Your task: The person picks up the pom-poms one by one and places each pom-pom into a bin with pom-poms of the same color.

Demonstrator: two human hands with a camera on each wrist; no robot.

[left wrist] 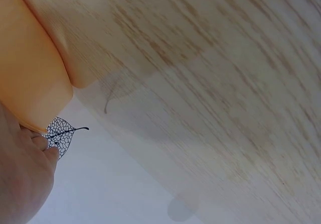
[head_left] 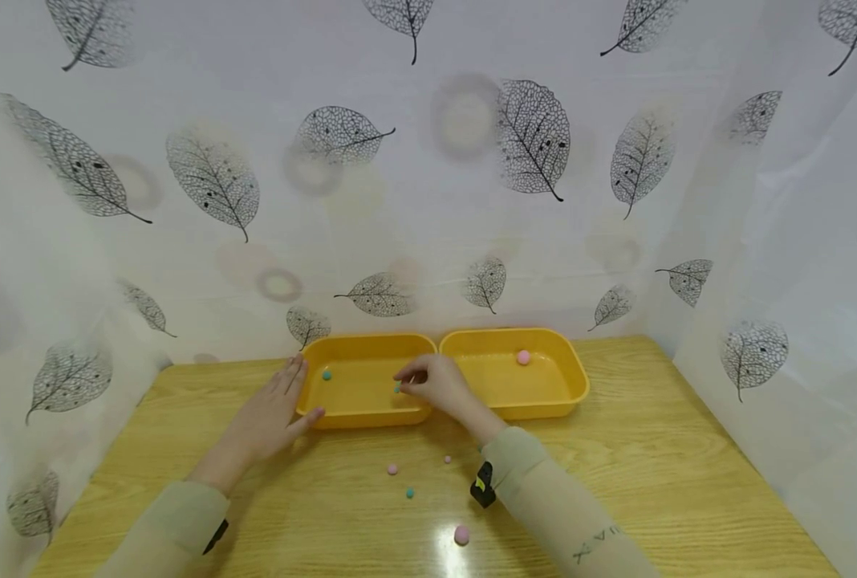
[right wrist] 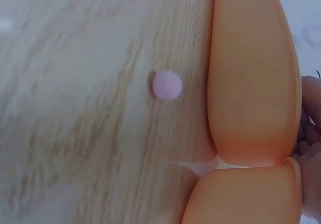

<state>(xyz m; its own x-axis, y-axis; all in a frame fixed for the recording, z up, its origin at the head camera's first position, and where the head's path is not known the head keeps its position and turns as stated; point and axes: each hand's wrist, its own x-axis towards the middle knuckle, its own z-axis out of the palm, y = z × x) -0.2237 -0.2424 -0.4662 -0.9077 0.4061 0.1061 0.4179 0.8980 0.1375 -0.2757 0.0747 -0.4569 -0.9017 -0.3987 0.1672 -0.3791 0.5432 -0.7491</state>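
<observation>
Two yellow trays stand side by side at the back of the table. My left hand (head_left: 273,409) rests against the left end of the left tray (head_left: 371,420), fingers fairly straight along its side, thumb at the front corner. Inside that tray, near its left end, lies a teal ball (head_left: 326,375). My right hand (head_left: 439,385) is over the tray's right part, thumb and fingers pinching a smaller teal ball (head_left: 397,389) at their tips. A pink ball (head_left: 523,357) lies in the right tray (head_left: 515,412). In the right wrist view the fingers are partly hidden behind a tray wall.
On the wooden table (head_left: 313,514) in front of the trays lie a pink ball (head_left: 392,469), a tiny pink ball (head_left: 448,459), a teal ball (head_left: 410,493) and a larger pink ball (head_left: 460,535). A white leaf-printed curtain (head_left: 414,217) hangs behind and at both sides.
</observation>
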